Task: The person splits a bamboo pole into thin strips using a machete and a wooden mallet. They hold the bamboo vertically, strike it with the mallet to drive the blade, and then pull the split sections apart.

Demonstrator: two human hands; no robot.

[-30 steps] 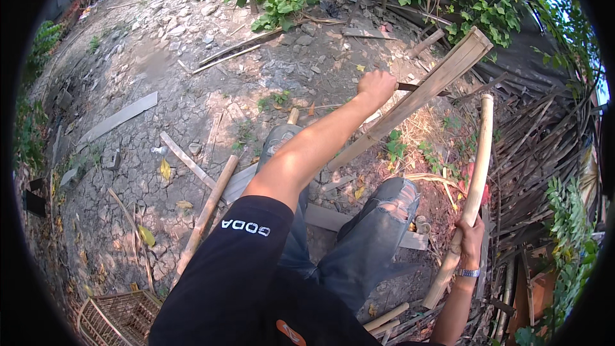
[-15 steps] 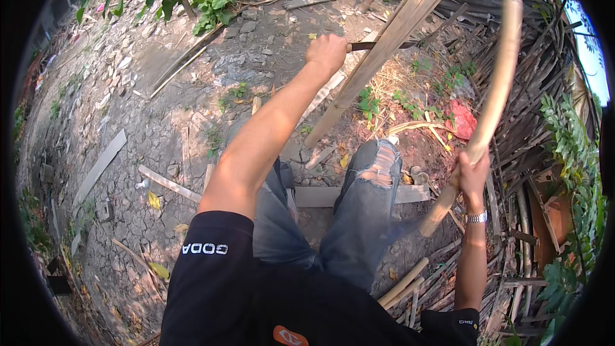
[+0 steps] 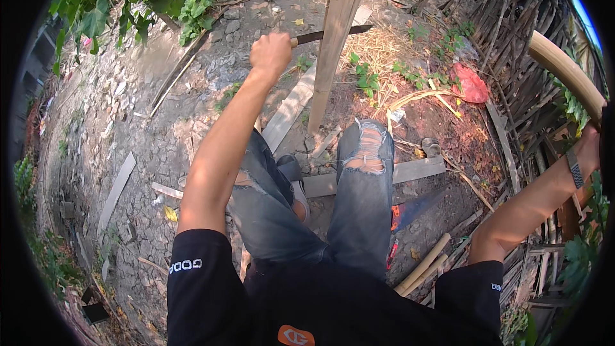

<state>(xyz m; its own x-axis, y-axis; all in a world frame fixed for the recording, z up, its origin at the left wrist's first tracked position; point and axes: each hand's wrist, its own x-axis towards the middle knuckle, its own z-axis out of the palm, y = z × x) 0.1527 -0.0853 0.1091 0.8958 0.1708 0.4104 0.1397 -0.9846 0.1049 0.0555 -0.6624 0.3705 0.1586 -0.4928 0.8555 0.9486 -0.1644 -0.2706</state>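
Red plastic [image 3: 471, 83], contents unclear, lies right of knife [image 3: 311, 37] and plank [image 3: 334, 38].

Bright outdoor daylight falls in dappled patches, with soft shadows between, on the cracked grey-brown earth [image 3: 154, 115]. The pale yellow dry straw [image 3: 386, 48] is among the brightest spots, and warm light mottles the bare left forearm [image 3: 211, 147]. The black short-sleeved T-shirt [image 3: 371, 314] shows as a dark mass. A thin strip of bright blue sky [image 3: 580, 6] glares at upper right. Fisheye distortion curves the margins, where low green foliage [image 3: 54, 269] looks soft; a black circular rim clips the thick, pale tan wooden pole [image 3: 567, 67].
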